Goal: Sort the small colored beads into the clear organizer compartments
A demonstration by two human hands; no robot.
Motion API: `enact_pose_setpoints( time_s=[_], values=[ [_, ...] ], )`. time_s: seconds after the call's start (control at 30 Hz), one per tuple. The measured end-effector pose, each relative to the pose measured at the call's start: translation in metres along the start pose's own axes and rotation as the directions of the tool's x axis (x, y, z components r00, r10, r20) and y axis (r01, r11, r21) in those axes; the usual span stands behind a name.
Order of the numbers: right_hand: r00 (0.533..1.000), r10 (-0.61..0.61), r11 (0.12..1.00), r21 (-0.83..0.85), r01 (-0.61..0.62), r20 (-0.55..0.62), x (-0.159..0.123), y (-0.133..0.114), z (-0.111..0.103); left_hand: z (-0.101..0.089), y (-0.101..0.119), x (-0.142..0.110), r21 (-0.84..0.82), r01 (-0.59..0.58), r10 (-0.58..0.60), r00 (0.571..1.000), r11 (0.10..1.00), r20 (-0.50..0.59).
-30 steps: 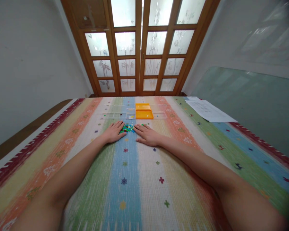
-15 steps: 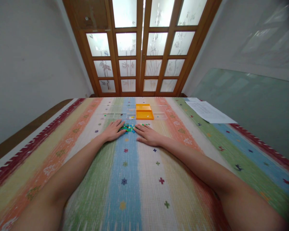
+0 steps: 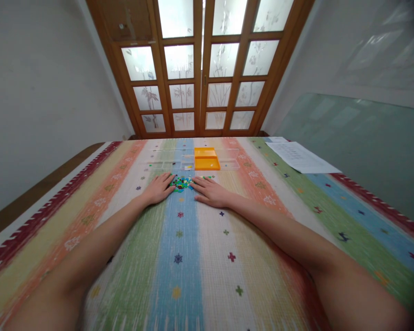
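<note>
A loose pile of small coloured pieces (image 3: 182,184), mostly green and blue with some yellow, white and dark red, lies on the striped tablecloth (image 3: 182,294). At its left edge rests my left hand (image 3: 158,189), palm down, fingers extended and touching the nearest pieces. On the opposite side my right hand (image 3: 210,192) lies flat with its fingers stretched toward the pile, the fingertips at its edge. Neither hand grips anything. What kind of pieces they are is too small to tell; a few are hidden near my fingertips.
Behind the pile stands an open orange box (image 3: 207,163) with a small pale piece inside. Clear plastic trays (image 3: 170,166) flank it, holding a few tiny pieces. Printed sheets (image 3: 301,157) lie at the far right. A wooden door with glass panes (image 3: 200,99) rises beyond the table.
My left hand has shifted slightly left, uncovering more of the pile, where dark red pieces now show. My right hand has hardly moved. The view has tilted slightly.
</note>
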State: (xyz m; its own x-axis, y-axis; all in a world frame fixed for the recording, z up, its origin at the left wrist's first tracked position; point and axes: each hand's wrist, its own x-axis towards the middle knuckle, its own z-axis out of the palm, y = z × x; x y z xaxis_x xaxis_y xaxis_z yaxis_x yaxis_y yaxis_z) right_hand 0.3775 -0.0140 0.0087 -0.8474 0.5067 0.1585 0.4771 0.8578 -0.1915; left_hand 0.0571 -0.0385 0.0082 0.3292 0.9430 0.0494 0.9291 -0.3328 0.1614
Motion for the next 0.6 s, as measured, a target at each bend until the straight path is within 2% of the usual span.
enact_pose_setpoints(
  time_s=[0.13,0.37,0.5,0.6],
  values=[
    [0.999,0.023,1.000,-0.005,-0.023,-0.022,-0.002,0.002,0.001,0.001,-0.002,0.001,-0.022,-0.004,0.004,1.000,1.000,-0.028],
    [0.998,0.066,0.997,-0.047,-0.067,-0.016,0.001,-0.002,-0.002,0.001,-0.001,0.001,-0.035,-0.022,0.021,1.000,0.999,-0.017],
    [0.996,0.077,0.996,-0.045,-0.079,-0.036,-0.001,-0.003,-0.006,-0.002,-0.008,-0.004,-0.071,-0.080,0.076,0.996,0.994,-0.054],
    [0.997,0.073,0.996,-0.057,-0.075,-0.031,-0.002,-0.003,-0.008,-0.008,-0.017,-0.009,-0.074,-0.121,0.118,0.992,0.990,-0.040]
  ],
)
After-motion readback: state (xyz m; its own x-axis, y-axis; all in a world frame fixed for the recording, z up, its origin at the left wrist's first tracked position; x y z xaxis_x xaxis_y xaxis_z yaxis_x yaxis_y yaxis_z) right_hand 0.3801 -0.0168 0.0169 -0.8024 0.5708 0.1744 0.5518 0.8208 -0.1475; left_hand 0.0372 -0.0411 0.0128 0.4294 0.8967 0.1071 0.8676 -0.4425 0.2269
